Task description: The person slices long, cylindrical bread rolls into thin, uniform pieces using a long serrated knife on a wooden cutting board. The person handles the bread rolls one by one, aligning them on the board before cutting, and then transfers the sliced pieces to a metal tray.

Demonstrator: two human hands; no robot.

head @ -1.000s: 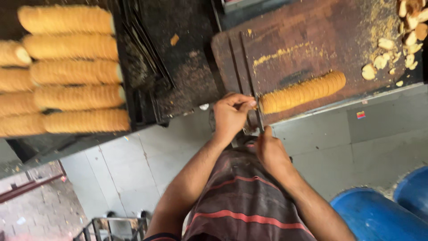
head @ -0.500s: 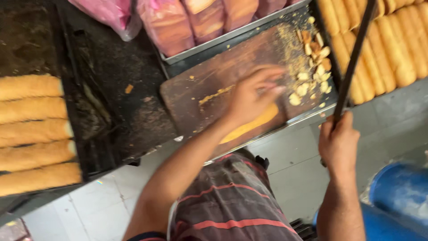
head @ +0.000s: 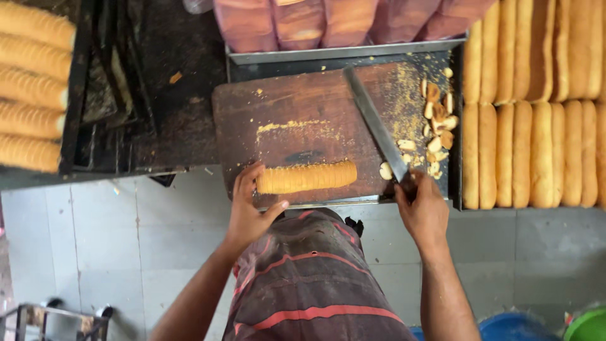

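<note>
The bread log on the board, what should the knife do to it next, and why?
Probably swing the knife over the bread log and cut. The left hand steadies the log's end, while the right hand holds the blade angled off to its right.

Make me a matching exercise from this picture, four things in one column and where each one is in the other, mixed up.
1. long knife
2. ridged roll
3. cut end pieces
4. wrapped loaves

a. piled at the right edge of the wooden board
b. in the metal tray behind the board
c. held by the right hand, blade slanting across the board
d. lying along the board's near edge, touched by the left hand

Pairs: 1-c, 2-d, 3-a, 4-b
</note>
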